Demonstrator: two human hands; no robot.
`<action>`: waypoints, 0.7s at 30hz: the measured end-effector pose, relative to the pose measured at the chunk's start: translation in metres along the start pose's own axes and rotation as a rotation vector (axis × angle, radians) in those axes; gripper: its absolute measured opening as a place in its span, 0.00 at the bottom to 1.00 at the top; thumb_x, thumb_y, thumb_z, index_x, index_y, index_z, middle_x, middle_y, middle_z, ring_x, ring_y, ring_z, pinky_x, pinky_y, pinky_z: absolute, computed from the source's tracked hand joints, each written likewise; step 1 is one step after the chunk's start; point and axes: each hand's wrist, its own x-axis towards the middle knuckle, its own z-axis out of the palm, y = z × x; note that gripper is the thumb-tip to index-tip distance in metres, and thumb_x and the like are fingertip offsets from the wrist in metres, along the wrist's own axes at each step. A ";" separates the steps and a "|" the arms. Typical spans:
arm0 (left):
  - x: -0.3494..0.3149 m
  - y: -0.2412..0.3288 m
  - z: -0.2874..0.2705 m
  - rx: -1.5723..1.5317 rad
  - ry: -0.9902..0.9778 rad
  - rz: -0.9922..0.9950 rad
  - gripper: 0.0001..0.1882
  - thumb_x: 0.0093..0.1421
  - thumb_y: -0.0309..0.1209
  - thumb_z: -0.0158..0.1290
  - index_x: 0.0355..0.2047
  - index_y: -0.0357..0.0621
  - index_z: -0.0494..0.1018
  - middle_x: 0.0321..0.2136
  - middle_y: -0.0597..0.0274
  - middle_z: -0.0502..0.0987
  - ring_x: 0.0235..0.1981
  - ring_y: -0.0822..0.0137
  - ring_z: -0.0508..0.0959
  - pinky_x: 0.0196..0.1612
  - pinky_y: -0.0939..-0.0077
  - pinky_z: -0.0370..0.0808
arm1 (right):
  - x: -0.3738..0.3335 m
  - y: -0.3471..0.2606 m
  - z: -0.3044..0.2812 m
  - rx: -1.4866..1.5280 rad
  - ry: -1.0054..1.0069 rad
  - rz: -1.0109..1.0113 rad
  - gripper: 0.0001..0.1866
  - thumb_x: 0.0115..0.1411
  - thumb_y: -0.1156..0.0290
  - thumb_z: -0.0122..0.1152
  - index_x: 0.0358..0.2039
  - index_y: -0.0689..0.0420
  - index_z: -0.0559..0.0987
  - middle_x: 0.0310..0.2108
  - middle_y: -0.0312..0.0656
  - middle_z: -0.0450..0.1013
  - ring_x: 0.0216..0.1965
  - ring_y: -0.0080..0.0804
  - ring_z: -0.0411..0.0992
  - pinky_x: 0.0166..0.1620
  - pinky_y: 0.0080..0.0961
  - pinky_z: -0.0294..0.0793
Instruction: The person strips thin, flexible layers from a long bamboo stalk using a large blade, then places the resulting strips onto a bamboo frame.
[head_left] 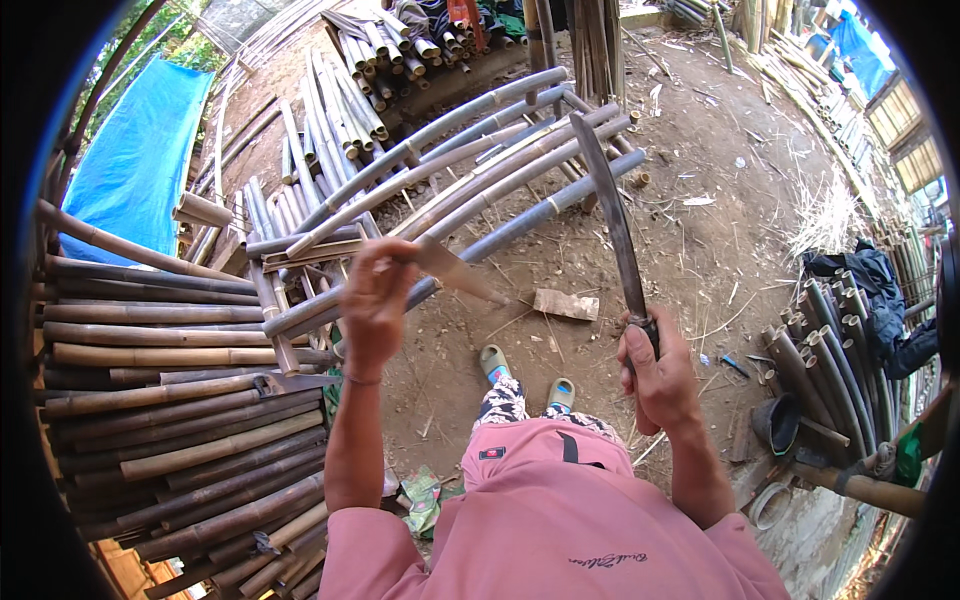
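My right hand (pixel 660 365) is closed round the handle of a machete (pixel 615 210), its long dark blade pointing up and away from me. In front of my chest, my left hand (pixel 378 295) is raised with its fingers pinched on a short flat bamboo strip (pixel 460 275), which slants down to the right and is smeared by motion. The blade and the strip are apart. Just beyond my hands stands a bamboo rack (pixel 500 180) of long poles on crosspieces. A split block (pixel 567 304), pale brown, lies on the dirt ground between my hands.
Stacked bamboo poles (pixel 200 400) fill the left side, with a flat grey blade (pixel 300 382) on them. More cut poles (pixel 340 100) lie at the back left, near a blue tarp (pixel 140 150). Upright bamboo pieces (pixel 830 350) and a black bucket (pixel 775 422) are at right.
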 end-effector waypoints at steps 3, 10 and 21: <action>-0.012 -0.011 0.012 -0.082 0.048 0.081 0.10 0.62 0.18 0.50 0.44 0.39 0.70 0.42 0.64 0.72 0.44 0.74 0.73 0.49 0.78 0.70 | -0.005 0.006 0.006 0.000 -0.059 -0.005 0.18 0.67 0.61 0.52 0.48 0.62 0.67 0.25 0.34 0.68 0.19 0.16 0.66 0.20 0.15 0.67; -0.012 -0.026 0.002 -0.069 0.087 0.050 0.13 0.59 0.16 0.54 0.44 0.41 0.69 0.41 0.65 0.72 0.43 0.76 0.74 0.45 0.83 0.72 | -0.002 0.012 0.020 0.010 -0.073 -0.116 0.18 0.66 0.63 0.54 0.49 0.63 0.67 0.26 0.37 0.69 0.22 0.18 0.70 0.23 0.17 0.72; -0.048 -0.009 -0.057 -0.402 0.019 -0.116 0.12 0.55 0.27 0.56 0.39 0.40 0.69 0.31 0.63 0.71 0.39 0.65 0.73 0.58 0.63 0.65 | -0.001 0.038 -0.006 0.182 -0.018 0.098 0.19 0.66 0.64 0.54 0.50 0.64 0.66 0.26 0.36 0.68 0.20 0.17 0.68 0.20 0.16 0.69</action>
